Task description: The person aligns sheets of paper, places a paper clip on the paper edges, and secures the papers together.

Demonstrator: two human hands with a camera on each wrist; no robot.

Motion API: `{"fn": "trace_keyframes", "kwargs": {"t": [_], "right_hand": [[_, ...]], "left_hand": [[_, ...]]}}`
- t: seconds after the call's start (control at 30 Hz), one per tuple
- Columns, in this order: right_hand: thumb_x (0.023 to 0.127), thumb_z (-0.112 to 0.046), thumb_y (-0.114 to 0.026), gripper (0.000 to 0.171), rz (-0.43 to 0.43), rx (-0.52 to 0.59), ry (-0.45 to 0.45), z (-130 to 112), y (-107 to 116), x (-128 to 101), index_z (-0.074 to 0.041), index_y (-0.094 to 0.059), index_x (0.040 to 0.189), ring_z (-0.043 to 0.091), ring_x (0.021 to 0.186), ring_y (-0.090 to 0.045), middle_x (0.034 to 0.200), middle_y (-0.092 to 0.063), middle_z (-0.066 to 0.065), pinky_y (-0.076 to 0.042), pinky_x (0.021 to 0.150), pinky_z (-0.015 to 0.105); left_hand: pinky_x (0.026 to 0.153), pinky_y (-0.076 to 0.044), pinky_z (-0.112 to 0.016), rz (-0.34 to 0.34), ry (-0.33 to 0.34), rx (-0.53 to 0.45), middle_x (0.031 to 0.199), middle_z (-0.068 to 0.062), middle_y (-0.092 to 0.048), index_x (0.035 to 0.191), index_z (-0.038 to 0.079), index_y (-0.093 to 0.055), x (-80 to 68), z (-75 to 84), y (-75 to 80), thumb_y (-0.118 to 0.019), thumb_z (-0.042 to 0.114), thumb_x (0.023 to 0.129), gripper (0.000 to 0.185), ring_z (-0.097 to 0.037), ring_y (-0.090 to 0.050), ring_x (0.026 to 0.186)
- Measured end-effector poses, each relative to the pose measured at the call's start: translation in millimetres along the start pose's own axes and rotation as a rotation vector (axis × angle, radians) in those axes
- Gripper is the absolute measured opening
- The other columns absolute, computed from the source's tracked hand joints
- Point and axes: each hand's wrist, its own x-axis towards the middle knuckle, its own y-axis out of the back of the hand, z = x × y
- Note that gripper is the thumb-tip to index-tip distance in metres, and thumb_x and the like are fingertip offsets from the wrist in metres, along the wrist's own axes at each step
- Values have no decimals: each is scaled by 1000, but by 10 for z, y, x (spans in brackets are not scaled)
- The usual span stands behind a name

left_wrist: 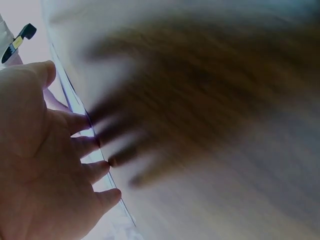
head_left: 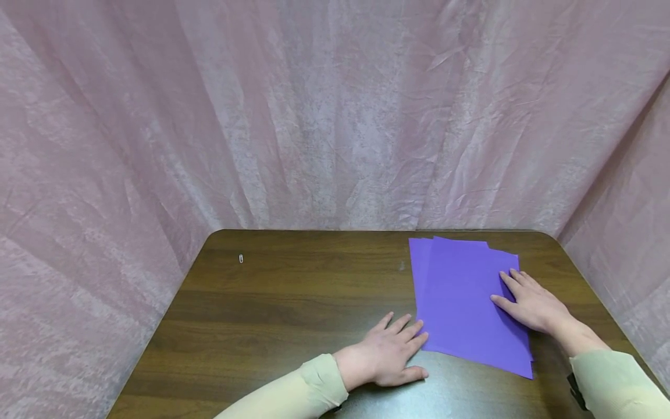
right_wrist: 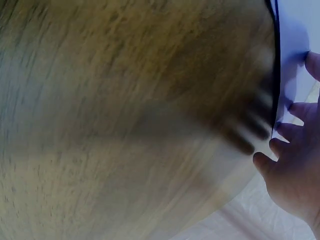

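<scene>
Overhead, the head view shows purple sheets point(head_left: 460, 302) fanned loosely on the right part of the dark wood surface point(head_left: 282, 314). The right hand point(head_left: 531, 302) lies flat on top of them, fingers straight, holding nothing in its grip. The left hand point(head_left: 389, 355) rests flat on the surface, fingertips touching the sheets' left edge, also gripping nothing. A small clip point(head_left: 241, 259) lies far left near a pink curtain point(head_left: 335, 116).

Left wrist view: blurred; the left hand's point(left_wrist: 45, 165) straight fingers meet the sheets' edge point(left_wrist: 82, 112).

Right wrist view: blurred; the right hand point(right_wrist: 295, 170) spreads on the sheets point(right_wrist: 295, 35).
</scene>
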Motion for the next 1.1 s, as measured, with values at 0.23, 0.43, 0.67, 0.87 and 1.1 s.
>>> {"fn": "trace_keyframes", "kwargs": {"t": [0.23, 0.43, 0.67, 0.87, 1.1], "right_hand": [[102, -56, -52, 85, 6, 3, 1, -59, -27, 26, 14, -38, 149, 60, 141, -24, 152, -28, 43, -25, 110, 69], [103, -56, -52, 85, 13, 3, 2, -76, -60, 36, 14, -39, 149, 60, 140, -25, 151, -29, 44, -26, 109, 70], [102, -57, -51, 86, 16, 3, 0, -99, -89, 63, 14, -38, 149, 59, 140, -26, 151, -29, 43, -27, 109, 70], [102, -58, -52, 86, 25, -8, 18, -186, -112, 80, 14, -40, 148, 58, 139, -29, 150, -31, 42, -29, 108, 70], [101, -59, -53, 87, 27, -19, 29, -293, -96, 100, 13, -42, 148, 58, 138, -31, 150, -32, 42, -31, 108, 69]], "left_hand": [[123, -20, -44, 26, -38, 7, 166, 5, -30, 159, 27, -38, -12, -99, 11, -24, 71, 102, 74, -19, -21, 154], [122, -23, -43, 71, -36, -14, 161, 4, -39, 155, 26, -46, 15, -124, 74, -30, 70, 102, 71, -20, -28, 151], [123, -22, -43, 76, -41, -15, 165, 1, -32, 161, 27, -35, 28, -114, 63, -29, 70, 103, 73, -21, -25, 153], [123, -22, -44, 67, -45, 2, 167, 0, -27, 162, 27, -32, 20, -108, 15, -26, 69, 103, 73, -21, -21, 154], [123, -21, -44, 50, -34, -16, 167, 2, -27, 161, 27, -34, -31, -141, -38, -28, 69, 103, 72, -19, -21, 154]]}}
